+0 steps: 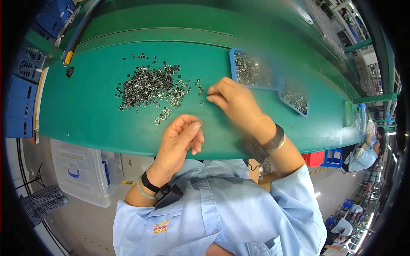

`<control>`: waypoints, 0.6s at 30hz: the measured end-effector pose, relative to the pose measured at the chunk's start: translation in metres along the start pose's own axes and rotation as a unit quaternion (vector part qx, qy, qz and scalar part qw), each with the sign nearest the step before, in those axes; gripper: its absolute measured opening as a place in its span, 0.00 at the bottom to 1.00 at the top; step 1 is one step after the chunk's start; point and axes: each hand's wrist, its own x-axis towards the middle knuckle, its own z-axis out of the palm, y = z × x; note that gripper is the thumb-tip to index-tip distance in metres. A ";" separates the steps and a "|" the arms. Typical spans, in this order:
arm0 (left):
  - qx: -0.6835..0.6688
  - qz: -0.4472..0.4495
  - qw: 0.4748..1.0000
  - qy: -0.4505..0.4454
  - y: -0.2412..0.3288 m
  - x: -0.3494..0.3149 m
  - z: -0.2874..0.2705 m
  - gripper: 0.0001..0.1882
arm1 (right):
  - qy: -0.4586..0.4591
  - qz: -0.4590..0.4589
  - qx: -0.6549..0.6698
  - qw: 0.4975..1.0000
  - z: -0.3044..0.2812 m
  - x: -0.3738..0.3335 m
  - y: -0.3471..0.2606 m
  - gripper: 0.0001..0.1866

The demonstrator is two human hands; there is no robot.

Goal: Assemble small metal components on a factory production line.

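Note:
On the green tabletop lies a loose pile of small black and silver metal pieces, with a few strays along its right side. My right hand is just right of these strays, its thumb and fingertips pinched together. Whatever that pinch holds, if anything, is too small to make out. Nearer to me, below the pile's right end, my left hand is half curled, thumb against the bent fingers. Its fingers hide anything they may hold.
Two blue trays, one left and one right, hold many small metal pieces at the back right. A yellow-and-black tool lies at the far left. Blue crates and a clear lidded box stand left. A seated person is far right.

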 end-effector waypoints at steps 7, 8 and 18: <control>0.068 0.013 0.998 0.010 -0.001 0.011 0.019 0.09 | 0.006 -0.068 0.111 0.991 -0.026 -0.029 -0.033 0.10; 0.043 0.002 0.999 0.000 -0.002 0.011 0.021 0.09 | 0.008 -0.066 0.112 0.992 -0.028 -0.031 -0.034 0.10; -0.072 -0.049 0.991 -0.103 -0.009 0.008 0.027 0.09 | 0.072 -0.044 0.132 0.988 -0.028 -0.057 -0.033 0.11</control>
